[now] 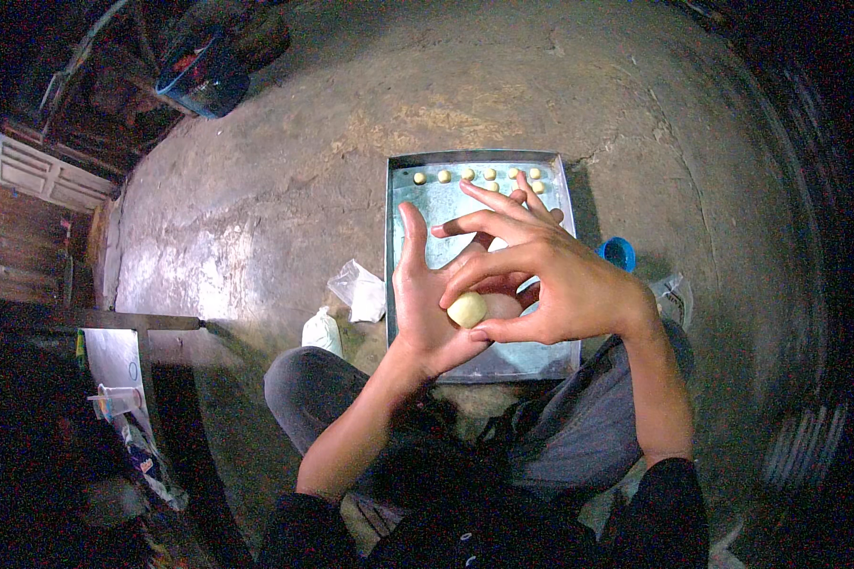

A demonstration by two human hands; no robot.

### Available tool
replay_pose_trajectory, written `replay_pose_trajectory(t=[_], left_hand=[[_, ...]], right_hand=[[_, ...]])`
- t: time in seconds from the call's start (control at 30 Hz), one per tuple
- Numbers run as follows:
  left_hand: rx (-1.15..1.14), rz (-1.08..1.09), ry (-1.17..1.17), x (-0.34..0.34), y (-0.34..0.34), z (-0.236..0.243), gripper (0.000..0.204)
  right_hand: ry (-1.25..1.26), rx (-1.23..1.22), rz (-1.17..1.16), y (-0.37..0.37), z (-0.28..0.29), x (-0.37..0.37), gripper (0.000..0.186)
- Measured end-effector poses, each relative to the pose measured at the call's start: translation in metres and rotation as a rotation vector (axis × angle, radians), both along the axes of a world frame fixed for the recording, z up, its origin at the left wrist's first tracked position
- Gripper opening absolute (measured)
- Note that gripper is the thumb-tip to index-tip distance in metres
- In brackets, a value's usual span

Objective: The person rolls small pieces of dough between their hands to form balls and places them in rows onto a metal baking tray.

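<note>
A pale yellow dough ball [466, 310] is pinched between the thumb and forefinger of my right hand [565, 284]. It is held over the palm of my left hand [427, 308], which is turned up with its thumb stretched out; its other fingers are partly hidden behind my right hand. The remaining fingers of my right hand are spread. Below both hands lies a shallow metal tray [406, 247]. Along its far side sit several small dough balls in a row [444, 176], with a few more just nearer, partly covered by my fingers.
Left of the tray are a clear plastic bag [359, 290] and a tied white bag [322, 333]. A blue round container [618, 253] and another plastic bag [675, 300] are on the right. A dark bucket [202, 81] stands far left; a plastic cup [116, 401] is at the left.
</note>
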State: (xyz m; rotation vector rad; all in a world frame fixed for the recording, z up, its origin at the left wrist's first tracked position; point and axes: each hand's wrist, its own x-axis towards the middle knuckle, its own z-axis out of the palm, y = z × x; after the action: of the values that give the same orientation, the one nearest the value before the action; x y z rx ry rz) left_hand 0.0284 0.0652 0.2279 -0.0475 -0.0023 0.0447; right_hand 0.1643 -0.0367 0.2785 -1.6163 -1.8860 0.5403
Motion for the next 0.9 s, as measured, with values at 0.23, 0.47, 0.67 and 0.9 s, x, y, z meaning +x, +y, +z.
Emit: replay_pose_trajectory(t=[0.23, 0.47, 0.67, 0.9], left_hand=[[0.079, 0.022, 0.032, 0.001, 0.002, 0.0, 0.111], [0.018, -0.007, 0.014, -0.001, 0.003, -0.005, 0.112], [0.004, -0.025, -0.061, -0.001, 0.003, -0.009, 0.112], [0.15, 0.09, 0.177, 0.003, 0.004, 0.014, 0.108]], right_hand=[[0.011, 0.071, -0.006, -0.001, -0.007, 0.002, 0.039], [0.019, 0.028, -0.002, -0.001, -0.005, 0.001, 0.038], [0.038, -0.018, -0.008, -0.003, 0.001, -0.001, 0.036], [0.029, 0.037, -0.042, 0.0, 0.005, -0.004, 0.045]])
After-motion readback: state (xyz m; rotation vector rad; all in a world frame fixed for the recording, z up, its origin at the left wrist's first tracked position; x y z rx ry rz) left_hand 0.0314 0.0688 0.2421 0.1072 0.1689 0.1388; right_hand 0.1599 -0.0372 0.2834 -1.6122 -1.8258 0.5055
